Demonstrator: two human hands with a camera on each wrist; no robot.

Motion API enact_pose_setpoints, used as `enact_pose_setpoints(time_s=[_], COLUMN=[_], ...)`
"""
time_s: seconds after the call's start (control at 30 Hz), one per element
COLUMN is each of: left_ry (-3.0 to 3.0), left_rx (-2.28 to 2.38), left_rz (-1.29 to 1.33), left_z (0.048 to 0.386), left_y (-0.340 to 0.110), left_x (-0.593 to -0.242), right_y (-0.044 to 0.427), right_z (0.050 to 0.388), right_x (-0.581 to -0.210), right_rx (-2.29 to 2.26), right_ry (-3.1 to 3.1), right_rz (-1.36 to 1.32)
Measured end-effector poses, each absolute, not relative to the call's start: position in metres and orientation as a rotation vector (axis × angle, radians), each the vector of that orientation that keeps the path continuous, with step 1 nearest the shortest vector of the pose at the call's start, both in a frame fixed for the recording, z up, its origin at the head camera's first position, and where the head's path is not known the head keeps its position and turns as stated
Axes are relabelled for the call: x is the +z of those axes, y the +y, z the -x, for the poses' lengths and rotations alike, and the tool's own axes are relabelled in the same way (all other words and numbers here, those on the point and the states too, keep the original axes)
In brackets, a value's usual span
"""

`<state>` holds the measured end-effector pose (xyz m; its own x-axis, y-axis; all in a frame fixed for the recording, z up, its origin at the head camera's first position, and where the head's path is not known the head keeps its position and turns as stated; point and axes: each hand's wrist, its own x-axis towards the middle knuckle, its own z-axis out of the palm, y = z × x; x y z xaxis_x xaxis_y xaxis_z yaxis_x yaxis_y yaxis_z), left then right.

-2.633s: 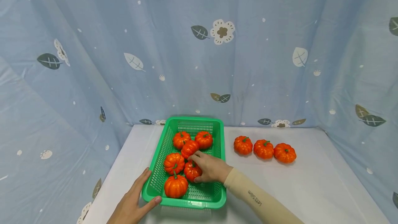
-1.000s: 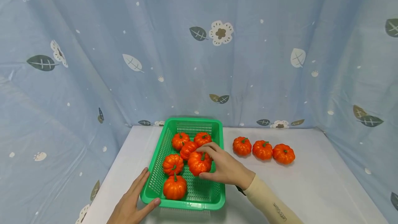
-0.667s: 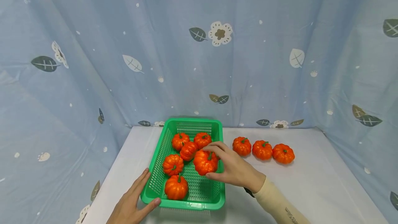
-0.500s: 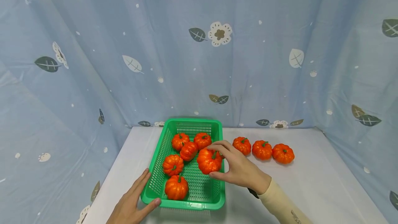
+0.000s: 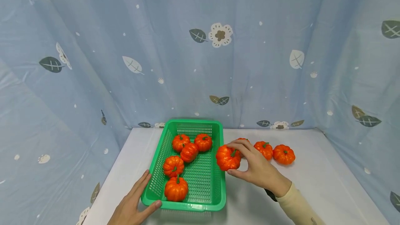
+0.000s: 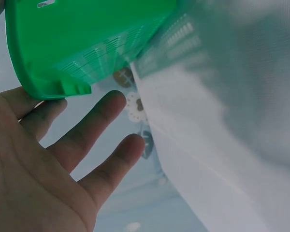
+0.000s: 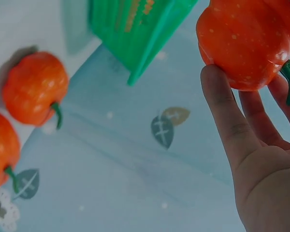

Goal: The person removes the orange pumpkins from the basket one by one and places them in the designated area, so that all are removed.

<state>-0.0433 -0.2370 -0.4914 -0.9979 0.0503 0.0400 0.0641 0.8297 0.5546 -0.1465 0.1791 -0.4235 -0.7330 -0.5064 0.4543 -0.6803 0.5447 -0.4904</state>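
My right hand [image 5: 262,170] grips a small orange toy pumpkin [image 5: 227,158] with a green stem, thumb below and fingers over its far side. It hangs above the right rim of a green perforated basket [image 5: 187,205]. The right wrist view shows this pumpkin [image 7: 246,43] between thumb and fingers. Several similar pumpkins [image 5: 176,189] lie inside the basket, towards its left and back. At the basket's front left corner rests my left hand [image 5: 132,202], its fingers extended. In the left wrist view the spread fingers [image 6: 89,130] lie beside the basket's rim.
On the white table [image 5: 315,183], right of the basket, three pumpkins stand in a row. The leftmost is mostly hidden behind my right hand; the middle pumpkin [image 5: 263,150] and the right pumpkin [image 5: 284,154] show better. A blue patterned curtain [image 5: 175,61] hangs behind and at the sides.
My right hand has lifted the pumpkin from inside the basket and carried it right, over the basket's right rim. The front pumpkin in the basket shifted slightly. My left hand has stayed in place.
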Motion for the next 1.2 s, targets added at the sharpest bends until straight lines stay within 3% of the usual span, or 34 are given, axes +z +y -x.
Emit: enact_pose_setpoints(time_s=[1.2], left_ry=[-3.007], left_rx=[-0.959], left_rz=[0.051], left_z=[0.043], left_y=[-0.238], left_x=[-0.493], right_y=[0.326], right_z=[0.146], right_x=[-0.450], right_rx=[0.734], right_ry=[-2.635], right_rz=[-0.372])
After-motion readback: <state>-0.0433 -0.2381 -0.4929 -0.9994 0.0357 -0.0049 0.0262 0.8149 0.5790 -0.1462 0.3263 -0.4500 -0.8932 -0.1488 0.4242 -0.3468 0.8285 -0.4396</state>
